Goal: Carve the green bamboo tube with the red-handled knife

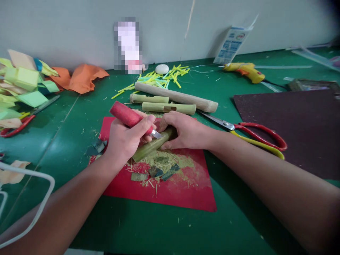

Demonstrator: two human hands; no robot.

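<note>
Both grasp: left hand (124,141) clenches a red-handled carving knife (125,114) against the green bamboo stick (147,147), which right hand (186,131) grips to steady it.

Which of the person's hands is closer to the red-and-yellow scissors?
Right. The right hand, gripping the green bamboo piece, lies just left of the scissors. The left hand, holding the red-handled knife, is farther left, beyond the right hand.
</note>
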